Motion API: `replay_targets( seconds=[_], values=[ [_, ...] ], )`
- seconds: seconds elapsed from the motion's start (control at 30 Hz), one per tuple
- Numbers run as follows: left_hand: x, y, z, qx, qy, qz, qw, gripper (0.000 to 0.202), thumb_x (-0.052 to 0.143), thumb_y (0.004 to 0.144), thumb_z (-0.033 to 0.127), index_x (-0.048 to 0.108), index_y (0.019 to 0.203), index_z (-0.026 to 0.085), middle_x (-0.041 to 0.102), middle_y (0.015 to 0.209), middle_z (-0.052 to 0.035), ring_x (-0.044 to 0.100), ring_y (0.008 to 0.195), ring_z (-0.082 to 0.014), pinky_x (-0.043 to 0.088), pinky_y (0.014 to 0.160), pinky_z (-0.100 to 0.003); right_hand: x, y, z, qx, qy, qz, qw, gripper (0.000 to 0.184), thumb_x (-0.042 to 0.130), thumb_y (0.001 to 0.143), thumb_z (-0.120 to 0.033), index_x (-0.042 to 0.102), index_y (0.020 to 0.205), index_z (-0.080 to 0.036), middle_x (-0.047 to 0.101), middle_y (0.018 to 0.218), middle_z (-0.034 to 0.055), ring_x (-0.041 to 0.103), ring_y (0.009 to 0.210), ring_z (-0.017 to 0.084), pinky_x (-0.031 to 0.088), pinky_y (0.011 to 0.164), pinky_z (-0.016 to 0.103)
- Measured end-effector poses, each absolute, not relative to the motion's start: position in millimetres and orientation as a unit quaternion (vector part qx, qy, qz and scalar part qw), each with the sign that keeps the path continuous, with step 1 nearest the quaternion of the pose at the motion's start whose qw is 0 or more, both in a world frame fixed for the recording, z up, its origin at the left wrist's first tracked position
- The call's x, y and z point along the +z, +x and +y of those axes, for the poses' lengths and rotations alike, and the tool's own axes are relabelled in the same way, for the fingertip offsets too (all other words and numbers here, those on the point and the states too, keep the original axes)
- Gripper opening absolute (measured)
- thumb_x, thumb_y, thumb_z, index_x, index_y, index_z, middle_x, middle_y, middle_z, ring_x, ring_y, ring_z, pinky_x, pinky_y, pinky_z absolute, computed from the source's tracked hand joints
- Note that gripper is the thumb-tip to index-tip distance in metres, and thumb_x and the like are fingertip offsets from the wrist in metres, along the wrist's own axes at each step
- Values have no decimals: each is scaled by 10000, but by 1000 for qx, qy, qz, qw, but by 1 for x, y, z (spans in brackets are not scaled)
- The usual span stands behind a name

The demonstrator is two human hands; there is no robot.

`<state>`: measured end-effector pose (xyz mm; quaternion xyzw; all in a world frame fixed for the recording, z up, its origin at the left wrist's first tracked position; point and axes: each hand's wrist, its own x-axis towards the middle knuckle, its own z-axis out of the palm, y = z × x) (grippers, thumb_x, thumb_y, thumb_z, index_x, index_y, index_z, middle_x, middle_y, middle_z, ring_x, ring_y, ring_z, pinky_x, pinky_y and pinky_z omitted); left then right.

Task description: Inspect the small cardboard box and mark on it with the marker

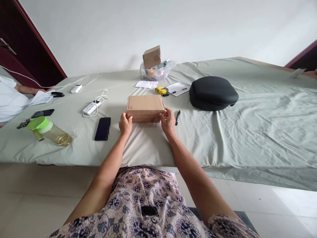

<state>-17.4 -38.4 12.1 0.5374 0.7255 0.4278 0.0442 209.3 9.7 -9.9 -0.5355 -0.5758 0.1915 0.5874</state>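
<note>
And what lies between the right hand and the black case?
In the head view, a black marker lies between the right hand and the black case.

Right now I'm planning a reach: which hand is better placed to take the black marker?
The right hand seems better placed: the black marker lies just beside it, while the left hand is at the opposite end of the cardboard box. The right would likely need to release the box first.

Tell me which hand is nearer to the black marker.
Right. The right hand, at the right side of the cardboard box, is just left of the black marker. The left hand is at the box's left side, farther from it.
</note>
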Motion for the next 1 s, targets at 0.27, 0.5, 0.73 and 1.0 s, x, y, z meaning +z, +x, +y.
replay_targets(
  seconds=[0.27, 0.5, 0.73, 1.0],
  values=[
    [30, -11, -48, 237, 546, 803, 16, 308, 453, 1033, 387, 635, 1132, 159, 738, 1175, -200, 666, 1185, -333, 459, 976, -419, -1, 210, 2, 176, -644, -634, 391, 387, 464, 950, -405, 633, 1210, -174, 729, 1059, 142, 629, 1049, 304, 468, 937, 444],
    [15, -16, -41, 272, 560, 782, 16, 267, 446, 1024, 365, 629, 1039, 170, 751, 1100, -204, 684, 1148, -342, 462, 1003, -482, -11, 210, 3, 147, -660, -662, 324, 354, 479, 963, -521, 629, 1029, -207, 747, 1034, 153, 632, 997, 311, 466, 884, 445],
    [-7, -19, -33, 406, 567, 716, 7, 472, 750, 809, 531, 546, 1058, 185, 732, 1095, -205, 703, 1104, -391, 534, 934, -486, -33, 210, 13, 148, -596, -649, 449, 533, 767, 741, -560, 582, 1096, -207, 684, 973, 97, 608, 959, 286, 499, 847, 461],
    [-7, -8, -37, 449, 554, 701, 14, 841, 836, 733, 517, 403, 1348, 140, 631, 1335, -272, 659, 1239, -402, 541, 975, -495, -24, 192, 2, 122, -573, -609, 535, 1071, 828, 653, -661, 380, 1512, -204, 608, 1227, 163, 611, 1105, 341, 498, 948, 531]
  ],
)
